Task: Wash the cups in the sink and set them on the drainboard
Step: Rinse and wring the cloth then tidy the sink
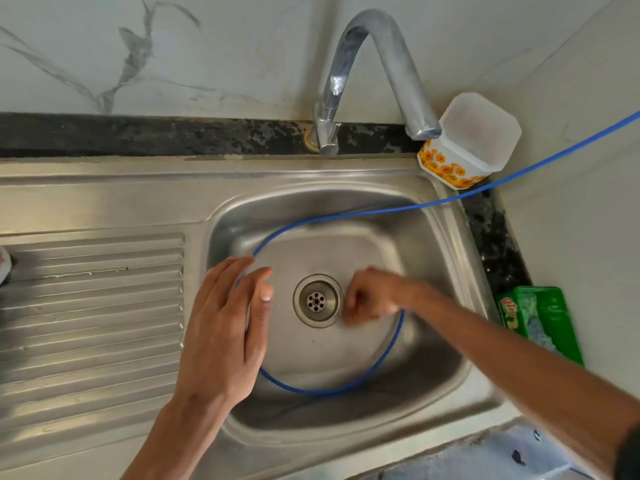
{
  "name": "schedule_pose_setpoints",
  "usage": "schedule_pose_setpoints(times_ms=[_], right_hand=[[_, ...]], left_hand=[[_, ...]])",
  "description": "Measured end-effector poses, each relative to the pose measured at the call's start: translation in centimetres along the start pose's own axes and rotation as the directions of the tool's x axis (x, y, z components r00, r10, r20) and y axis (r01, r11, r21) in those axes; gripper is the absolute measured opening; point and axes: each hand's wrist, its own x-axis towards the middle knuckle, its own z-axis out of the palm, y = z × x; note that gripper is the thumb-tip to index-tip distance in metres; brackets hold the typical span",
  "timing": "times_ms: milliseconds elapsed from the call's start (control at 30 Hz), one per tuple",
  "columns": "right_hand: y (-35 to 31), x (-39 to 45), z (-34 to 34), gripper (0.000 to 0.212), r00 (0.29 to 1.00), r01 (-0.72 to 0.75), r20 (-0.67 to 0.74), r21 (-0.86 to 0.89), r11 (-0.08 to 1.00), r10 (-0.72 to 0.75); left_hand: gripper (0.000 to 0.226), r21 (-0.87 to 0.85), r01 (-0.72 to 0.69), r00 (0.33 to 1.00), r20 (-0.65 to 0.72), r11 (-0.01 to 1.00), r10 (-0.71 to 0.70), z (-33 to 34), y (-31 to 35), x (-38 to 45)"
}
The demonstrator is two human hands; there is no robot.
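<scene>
Looping a blue hose, seemingly, round the steel sink.

A blue hose loops in the silver-grey sink. At upper right, a white container bears orange flowers. At right, a green packet carries red-and-yellow lettering. The wall is grey-veined white marble.

A home kitchen: a stainless steel sink with a ribbed drainboard and curved tap is set into a dark stone desk beneath marble-patterned wall tiles, a green dish soap packet alongside.
</scene>
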Motion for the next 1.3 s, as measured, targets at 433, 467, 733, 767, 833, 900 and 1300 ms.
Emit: schedule_pose_setpoints(times_ms=[433,467,733,767,833,900,1300], right_hand=[[-3.9,3.7,11.1,0.038,0.673,-0.684,-0.319,0.075,0.726,0.667],[-5.5,3.8,11.1,0.032,0.674,-0.613,-0.262,0.326,0.720,0.691],[-3.6,2.0,6.4,0.025,0.593,-0.150,-0.377,0.817,0.557,0.711],[-2.0,1.5,7.5,0.022,0.566,-0.308,-0.402,0.707,0.637,0.720],[-1.9,0.6,8.9,0.025,0.536,-0.525,-0.430,0.503,0.686,0.726],[-3.6,2.1,9.0,0.030,0.512,-0.619,-0.377,0.461,0.636,0.772],[-5.3,-2.4,9.5,0.033,0.702,-0.657,-0.124,0.266,0.705,0.701]], left_hand=[[0.045,-0.074,0.092,0.996,0.007,0.993,-0.092,-0.6,0.6,0.9],[0.045,-0.078,0.090,0.996,0.005,0.993,-0.090,-0.8,0.6,0.9],[0.042,-0.120,0.114,0.993,-0.018,0.986,-0.117,-2.3,-0.6,1.1],[0.044,-0.126,0.143,0.989,-0.007,0.982,-0.145,-2.5,-0.7,0.9],[0.047,-0.132,0.170,0.986,0.018,0.977,-0.169,-2.7,-0.7,0.8],[0.047,-0.147,0.163,0.987,0.034,0.976,-0.160,-2.6,-0.8,0.8],[0.042,-0.180,0.163,0.982,0.126,0.970,-0.142,-1.9,0.0,1.2]])
